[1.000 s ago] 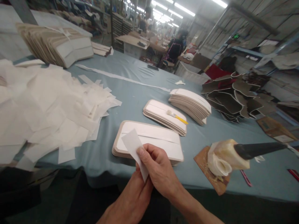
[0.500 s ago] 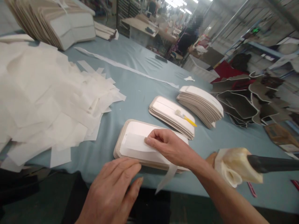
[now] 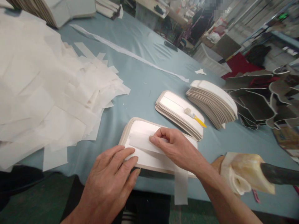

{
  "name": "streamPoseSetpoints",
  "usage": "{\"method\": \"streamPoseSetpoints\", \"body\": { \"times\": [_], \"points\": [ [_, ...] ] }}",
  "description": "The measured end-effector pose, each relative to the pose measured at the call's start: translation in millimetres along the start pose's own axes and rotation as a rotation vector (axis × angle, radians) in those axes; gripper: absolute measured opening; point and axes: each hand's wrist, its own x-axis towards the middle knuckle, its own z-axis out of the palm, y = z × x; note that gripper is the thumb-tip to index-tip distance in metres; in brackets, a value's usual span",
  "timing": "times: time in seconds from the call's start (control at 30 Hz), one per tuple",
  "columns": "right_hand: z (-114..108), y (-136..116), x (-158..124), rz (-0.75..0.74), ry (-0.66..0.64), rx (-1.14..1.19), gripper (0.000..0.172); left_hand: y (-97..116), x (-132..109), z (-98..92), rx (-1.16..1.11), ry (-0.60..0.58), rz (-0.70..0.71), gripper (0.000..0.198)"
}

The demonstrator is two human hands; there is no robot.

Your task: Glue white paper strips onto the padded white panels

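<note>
A stack of white-topped panels with beige edges [image 3: 140,127] lies near the table's front edge. My right hand [image 3: 171,144] pinches a thin white strip [image 3: 142,140] over the top panel, thumb against forefinger. My left hand [image 3: 114,174] rests its fingertips at the stack's near left edge, fingers slightly apart and holding nothing. Another white strip [image 3: 181,186] hangs down over the table's front edge, below my right wrist.
Loose white sheets [image 3: 46,93] are heaped on the left. Behind the panels are a shorter stack [image 3: 173,104] with a yellow-handled brush [image 3: 198,120] and a curved stack [image 3: 215,96]. A wrapped, dark-handled object [image 3: 245,171] lies right. A person [image 3: 198,25] is in the background.
My left hand has moved up onto the stack's near left edge. My right hand still pinches the strip, which has lifted slightly. The hanging strip now drops straighter. The view has tilted downward.
</note>
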Motion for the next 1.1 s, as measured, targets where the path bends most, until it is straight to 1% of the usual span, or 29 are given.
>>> {"method": "streamPoseSetpoints", "body": {
  "times": [0.13,0.33,0.5,0.67,0.8,0.93,1.1],
  "points": [
    [5.2,-1.0,0.3,-0.002,0.056,-0.032,0.032,-1.2,-1.8,0.5,-0.015,0.004,-0.021,0.013],
    [8.7,-4.9,1.7,-0.003,0.071,-0.09,0.03,-7.3,-7.8,0.8,-0.004,0.056,-0.081,0.026],
    [10.1,-5.7,0.4,-0.013,0.097,-0.12,0.029,-9.3,-9.4,3.1,-0.022,0.046,-0.087,0.024],
    [10.5,-8.1,-0.6,0.007,0.102,-0.153,0.028,-7.7,-8.5,4.8,-0.014,0.051,-0.08,0.022],
    [10.9,-9.5,0.3,0.009,0.097,-0.17,0.028,-4.6,-7.5,0.4,-0.06,0.065,-0.088,0.021],
    [12.5,-9.5,0.8,0.014,0.101,-0.203,0.03,1.7,-6.3,-4.5,-0.12,0.082,-0.062,0.019],
    [15.1,-9.6,1.2,0.016,0.118,-0.221,0.033,6.3,-5.1,-3.4,-0.141,0.078,-0.039,0.016]
  ]
}}
